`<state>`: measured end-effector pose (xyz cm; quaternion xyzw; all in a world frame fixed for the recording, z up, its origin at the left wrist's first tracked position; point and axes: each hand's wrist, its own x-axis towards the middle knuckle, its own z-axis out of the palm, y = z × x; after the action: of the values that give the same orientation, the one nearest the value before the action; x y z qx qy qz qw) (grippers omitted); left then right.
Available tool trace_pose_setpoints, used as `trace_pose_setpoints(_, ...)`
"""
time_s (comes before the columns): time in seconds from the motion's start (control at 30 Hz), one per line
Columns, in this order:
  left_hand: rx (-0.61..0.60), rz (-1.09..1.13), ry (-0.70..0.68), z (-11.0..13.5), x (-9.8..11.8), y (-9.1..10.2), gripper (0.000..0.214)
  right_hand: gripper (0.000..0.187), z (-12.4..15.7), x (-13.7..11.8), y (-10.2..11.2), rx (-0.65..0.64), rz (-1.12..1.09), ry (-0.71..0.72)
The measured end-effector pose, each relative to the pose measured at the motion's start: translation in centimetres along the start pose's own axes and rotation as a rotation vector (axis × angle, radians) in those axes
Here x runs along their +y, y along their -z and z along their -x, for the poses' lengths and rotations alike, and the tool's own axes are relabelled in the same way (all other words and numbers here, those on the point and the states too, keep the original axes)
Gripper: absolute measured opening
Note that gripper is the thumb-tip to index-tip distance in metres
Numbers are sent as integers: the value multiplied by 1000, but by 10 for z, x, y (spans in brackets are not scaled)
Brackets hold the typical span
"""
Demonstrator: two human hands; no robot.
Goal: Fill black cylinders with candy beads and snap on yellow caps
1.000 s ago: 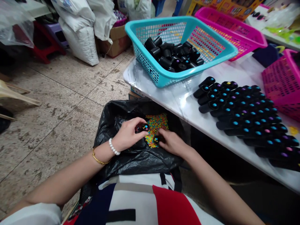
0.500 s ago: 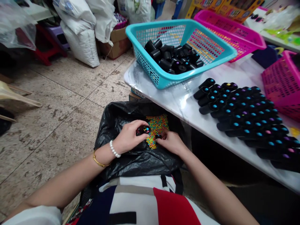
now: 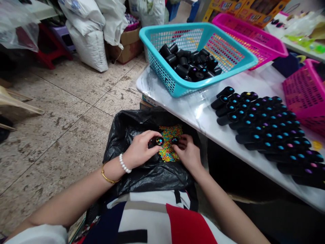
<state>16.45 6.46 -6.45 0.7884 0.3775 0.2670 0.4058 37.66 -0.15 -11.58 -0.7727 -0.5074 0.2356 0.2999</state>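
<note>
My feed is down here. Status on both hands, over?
Left hand gripping black tube. Right hand pinching small black piece. Both over coloured beads in black bag. Marble table close right.

Table (image 3: pixel 200 112) w/ teal basket (image 3: pixel 162 73), tubes (image 3: pixel 264 125)

A single camera is worn on the person's head. It faces forward and steeply down, close over the lap: the left hand (image 3: pixel 139 151) and right hand (image 3: pixel 189 154) sit near frame centre, above a crinkled black plastic bag (image 3: pixel 144 178). A white marble-patterned table top (image 3: pixel 198 112) runs along the right; speckled stone floor (image 3: pixel 63 101) fills the left.
</note>
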Motion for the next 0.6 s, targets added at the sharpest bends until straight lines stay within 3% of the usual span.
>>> trace_pose_setpoints(0.1,-11,10,1,0,1,1,29,31,17,-2,6,-38,-292,137)
trace_pose_setpoints(0.23,-38,44,-35,-1,11,1,28,28,36,-12,16,-3,-416,207)
trace_pose_setpoints(0.43,-54,56,-176,-15,49,9,29,24,45,-45,53,314,-227,298)
trace_pose_setpoints(0.6,34,-12,-269,-53,82,11,28,21,31,-61,81,601,-37,243)
